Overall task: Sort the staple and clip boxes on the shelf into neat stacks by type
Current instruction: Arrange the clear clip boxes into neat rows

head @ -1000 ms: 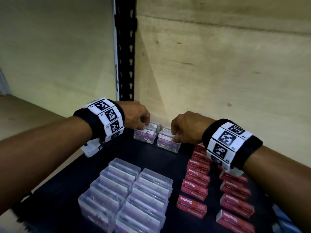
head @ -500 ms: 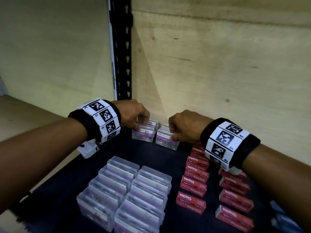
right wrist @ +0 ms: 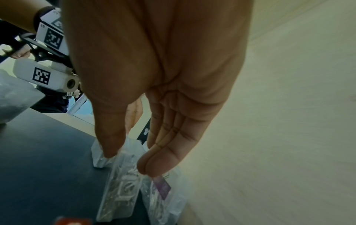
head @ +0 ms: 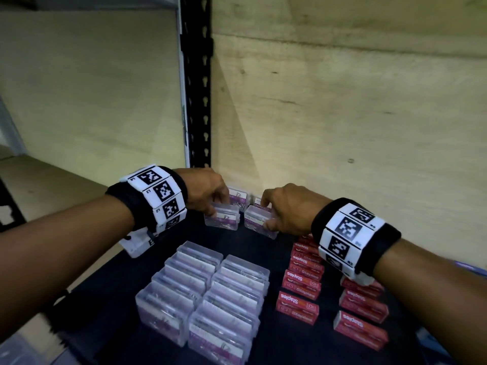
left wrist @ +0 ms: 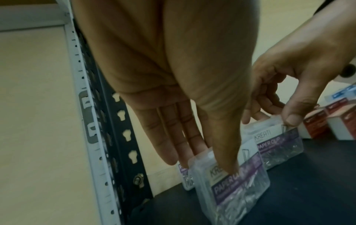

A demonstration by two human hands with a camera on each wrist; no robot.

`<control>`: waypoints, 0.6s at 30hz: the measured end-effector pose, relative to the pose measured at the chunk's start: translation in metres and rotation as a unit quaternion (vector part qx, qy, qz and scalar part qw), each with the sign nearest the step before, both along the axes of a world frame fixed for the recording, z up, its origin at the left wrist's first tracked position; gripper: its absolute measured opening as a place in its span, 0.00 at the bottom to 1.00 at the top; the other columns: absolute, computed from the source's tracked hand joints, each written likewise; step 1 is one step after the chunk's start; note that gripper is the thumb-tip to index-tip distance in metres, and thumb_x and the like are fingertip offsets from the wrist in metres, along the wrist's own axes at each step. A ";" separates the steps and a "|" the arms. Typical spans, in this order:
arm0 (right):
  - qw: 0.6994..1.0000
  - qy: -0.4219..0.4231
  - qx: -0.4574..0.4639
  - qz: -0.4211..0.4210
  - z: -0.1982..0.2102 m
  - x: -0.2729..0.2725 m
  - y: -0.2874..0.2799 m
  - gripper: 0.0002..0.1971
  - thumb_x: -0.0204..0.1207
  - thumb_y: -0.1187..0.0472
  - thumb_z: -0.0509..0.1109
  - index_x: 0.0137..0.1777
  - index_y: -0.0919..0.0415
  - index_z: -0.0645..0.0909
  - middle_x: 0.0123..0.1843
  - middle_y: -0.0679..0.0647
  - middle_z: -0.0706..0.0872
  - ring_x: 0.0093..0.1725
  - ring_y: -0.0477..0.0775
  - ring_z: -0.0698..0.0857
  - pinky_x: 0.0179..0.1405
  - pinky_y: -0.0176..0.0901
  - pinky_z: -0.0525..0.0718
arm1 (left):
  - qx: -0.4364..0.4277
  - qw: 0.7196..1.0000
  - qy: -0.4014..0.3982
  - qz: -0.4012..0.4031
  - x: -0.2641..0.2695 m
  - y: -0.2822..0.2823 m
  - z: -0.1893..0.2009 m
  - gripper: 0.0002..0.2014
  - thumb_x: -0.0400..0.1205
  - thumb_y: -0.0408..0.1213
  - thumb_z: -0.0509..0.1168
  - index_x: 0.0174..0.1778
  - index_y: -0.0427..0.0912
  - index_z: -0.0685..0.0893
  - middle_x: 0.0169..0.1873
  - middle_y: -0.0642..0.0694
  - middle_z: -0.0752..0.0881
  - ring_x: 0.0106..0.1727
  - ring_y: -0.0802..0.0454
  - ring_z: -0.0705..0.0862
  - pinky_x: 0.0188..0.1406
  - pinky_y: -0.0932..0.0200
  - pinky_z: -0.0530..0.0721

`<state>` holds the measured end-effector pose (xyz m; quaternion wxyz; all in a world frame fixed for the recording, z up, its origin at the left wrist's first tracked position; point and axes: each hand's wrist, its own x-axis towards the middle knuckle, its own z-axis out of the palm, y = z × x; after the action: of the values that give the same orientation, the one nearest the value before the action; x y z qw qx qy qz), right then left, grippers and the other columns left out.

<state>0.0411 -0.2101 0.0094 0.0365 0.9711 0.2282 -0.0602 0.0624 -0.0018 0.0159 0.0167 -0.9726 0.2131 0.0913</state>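
Observation:
My left hand [head: 214,209] pinches a clear paper clip box [head: 222,219] between thumb and fingers at the back of the dark shelf mat [head: 266,251]. The left wrist view shows this purple-labelled box [left wrist: 233,188] tilted under the left hand [left wrist: 202,164]. My right hand [head: 266,215] grips a second clip box [head: 259,223] beside it, which the right wrist view shows under the right hand [right wrist: 130,161] as a clear box [right wrist: 123,184]. Two more clip boxes [head: 238,197] stand behind, against the back wall. Nearer me lie two rows of clip boxes [head: 205,291] and red staple boxes [head: 301,281].
A black slotted upright [head: 196,101] rises at the back left corner. The wooden back panel [head: 342,114] stands close behind the hands. A second column of red staple boxes [head: 362,305] lies under my right forearm. Blue and white boxes [left wrist: 344,94] sit at the far right.
Both hands have drawn a clip box each toward me, away from the back wall, which uncovers two more boxes behind them. The rows in front have not moved.

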 end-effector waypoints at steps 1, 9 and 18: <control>1.000 -0.002 -0.002 0.001 0.000 -0.004 0.001 0.24 0.78 0.48 0.73 0.70 0.57 0.76 0.56 0.56 0.86 0.51 0.57 0.85 0.49 0.48 0.85 | -0.004 1.000 0.010 0.001 -0.004 0.002 0.000 0.15 0.77 0.41 0.74 0.59 0.55 0.87 0.44 0.59 0.85 0.46 0.59 0.83 0.44 0.63 0.81; 0.999 0.030 0.009 0.012 0.004 -0.033 0.006 0.19 0.79 0.48 0.72 0.65 0.56 0.82 0.55 0.54 0.88 0.50 0.54 0.86 0.46 0.44 0.84 | -0.007 0.997 0.071 0.008 -0.038 0.012 0.007 0.17 0.80 0.39 0.70 0.64 0.57 0.85 0.56 0.58 0.85 0.46 0.66 0.81 0.47 0.67 0.77; 0.998 0.056 0.013 0.028 0.008 -0.057 0.009 0.19 0.80 0.47 0.71 0.67 0.55 0.82 0.59 0.53 0.88 0.55 0.54 0.86 0.56 0.47 0.85 | 0.007 0.997 0.069 -0.015 -0.060 0.014 0.011 0.19 0.85 0.37 0.64 0.72 0.56 0.79 0.67 0.59 0.82 0.57 0.68 0.77 0.61 0.67 0.74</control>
<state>-0.0162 -0.2015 0.0175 0.0127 0.9598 0.2580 -0.1101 0.0022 0.0122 0.0267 0.0104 -0.9605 0.2277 0.1599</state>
